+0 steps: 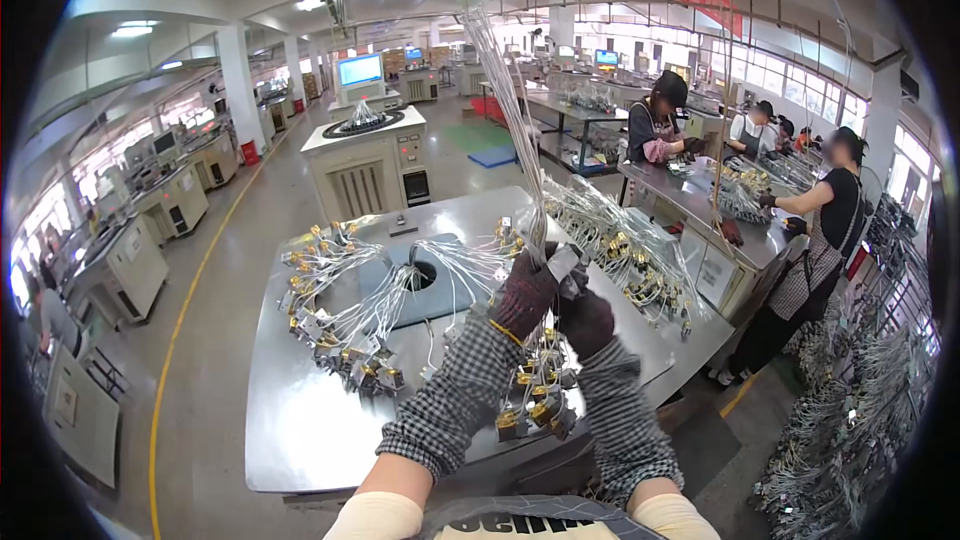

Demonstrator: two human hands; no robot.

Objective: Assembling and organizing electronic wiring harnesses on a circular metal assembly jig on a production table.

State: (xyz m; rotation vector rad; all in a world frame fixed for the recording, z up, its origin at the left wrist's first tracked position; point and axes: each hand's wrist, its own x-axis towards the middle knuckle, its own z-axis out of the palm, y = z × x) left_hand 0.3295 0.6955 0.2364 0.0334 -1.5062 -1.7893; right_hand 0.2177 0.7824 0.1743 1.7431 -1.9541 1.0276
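My left hand (528,295), in a dark knitted glove and checked sleeve, is closed around a bundle of thin silvery tubes (512,110). The tubes rise high above the table and lean to the left at the top. Close against it, my right hand (584,315), gloved alike, is also closed on the bundle; its fingers are partly hidden. Small metal-and-brass parts (540,395) hang from the bundle below my hands. On the steel table (300,440), more such parts (340,350) lie in a ring, their pale leads running into a round hole (420,275) in a grey plate.
To the right of my hands lies a large heap of similar tubed parts (620,240). Many more hang at the lower right (860,420). Several people work at a bench (690,190) on the right. A machine cabinet (365,165) with a screen stands beyond the table.
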